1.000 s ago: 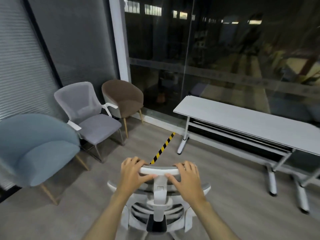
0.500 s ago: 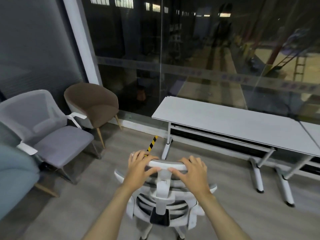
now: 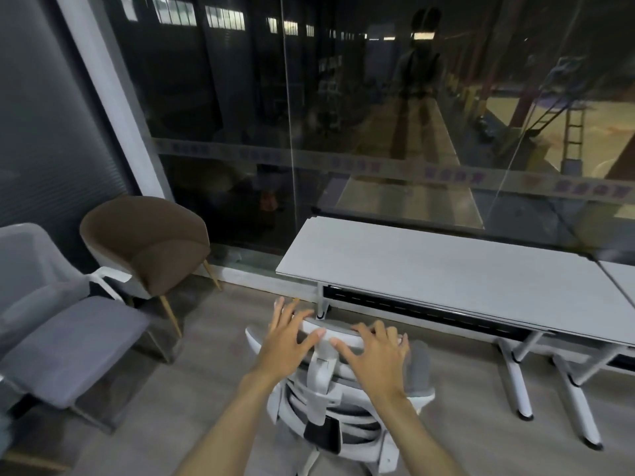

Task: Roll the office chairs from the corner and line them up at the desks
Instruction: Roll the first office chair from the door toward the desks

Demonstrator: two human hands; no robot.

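A white-framed office chair (image 3: 323, 400) with grey mesh stands right in front of me, its back toward me. My left hand (image 3: 287, 341) grips the left part of its grey headrest, and my right hand (image 3: 374, 352) grips the right part. A long light-grey desk (image 3: 446, 269) on white legs stands just beyond the chair, along the glass wall. The chair's seat and wheels are hidden below its backrest.
A brown tub chair (image 3: 147, 245) and a grey armchair (image 3: 58, 338) with white arms stand at the left by the wall. A second desk top (image 3: 622, 280) adjoins the first at the right. The dark glass wall (image 3: 309, 132) runs behind the desks.
The view has swung right and closer to the desk. The office chair has rolled forward toward the desk's left end with both hands still on its headrest. The blue chair has left view.
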